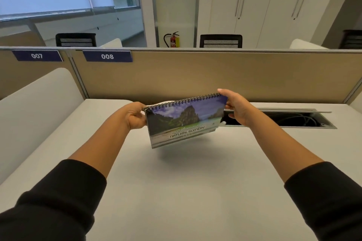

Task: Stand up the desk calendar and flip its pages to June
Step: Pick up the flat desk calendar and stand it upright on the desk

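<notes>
A spiral-bound desk calendar (184,121) hangs in the air above the white desk (176,182), its cover facing me with a mountain and sea picture and the words "Natural Scenery". The wire binding runs along its top edge, tilted up to the right. My left hand (135,116) grips the calendar's left end near the binding. My right hand (235,108) holds the right end, thumb on top by the spiral. The calendar casts a shadow on the desk and does not touch it. No month page shows.
A tan partition (215,76) with labels 007 and 008 closes the desk's far side. An open cable tray (293,118) with cables is sunk in the desk at the right, just behind my right hand. A white curved divider (39,107) borders the left.
</notes>
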Demonstrator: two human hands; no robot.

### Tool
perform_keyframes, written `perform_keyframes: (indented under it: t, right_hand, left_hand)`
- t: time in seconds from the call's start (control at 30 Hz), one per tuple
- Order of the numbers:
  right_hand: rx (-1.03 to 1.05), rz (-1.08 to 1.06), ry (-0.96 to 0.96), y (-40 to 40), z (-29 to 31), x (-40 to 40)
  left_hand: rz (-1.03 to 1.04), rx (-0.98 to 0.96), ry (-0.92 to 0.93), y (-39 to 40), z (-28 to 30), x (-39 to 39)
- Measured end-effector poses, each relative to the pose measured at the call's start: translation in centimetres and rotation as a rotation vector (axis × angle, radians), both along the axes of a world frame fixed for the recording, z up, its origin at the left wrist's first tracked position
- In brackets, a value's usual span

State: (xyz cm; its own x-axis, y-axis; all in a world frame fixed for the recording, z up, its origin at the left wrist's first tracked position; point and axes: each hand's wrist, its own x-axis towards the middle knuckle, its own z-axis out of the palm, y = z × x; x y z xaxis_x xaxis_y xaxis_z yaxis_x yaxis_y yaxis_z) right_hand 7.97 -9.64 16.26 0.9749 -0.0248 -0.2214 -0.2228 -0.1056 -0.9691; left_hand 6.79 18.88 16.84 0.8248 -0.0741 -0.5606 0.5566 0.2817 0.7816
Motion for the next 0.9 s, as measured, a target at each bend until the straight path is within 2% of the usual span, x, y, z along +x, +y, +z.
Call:
perform_keyframes:
  t: [0.17,0.33,0.47,0.6,0.67,0.77,0.9]
  right_hand:
    - [0.036,-0.044,-0.174,0.9,-1.4,0.1]
    - [0.156,-0.097,-0.292,2.0,-2.1,0.2]
    - [0.252,-0.231,-0.298,3.4,-2.0,1.3]
    - [0.193,-0.353,-0.246,4.7,-2.2,2.3]
    - [0.173,-0.341,-0.213,5.1,-2.4,2.6]
    - [0.135,-0.192,-0.134,4.9,-2.6,3.0]
    - [0.099,0.011,0.009,3.5,-4.6,2.8]
  left_hand:
    - [0.076,-0.244,-0.008,0.3,0.1,-0.2]
    - [0.055,0.072,-0.235,0.0,-0.8,-0.1]
    - [0.055,0.121,-0.465,-0.1,-2.4,-0.2]
    - [0.112,0.239,-0.646,-0.4,-4.1,-0.5]
    - [0.207,0.272,-0.651,-0.5,-4.6,-0.5]
    - [0.383,0.201,-0.555,-0.3,-4.8,-0.2]
    - [0.470,0.161,-0.453,0.2,-5.0,0.5]
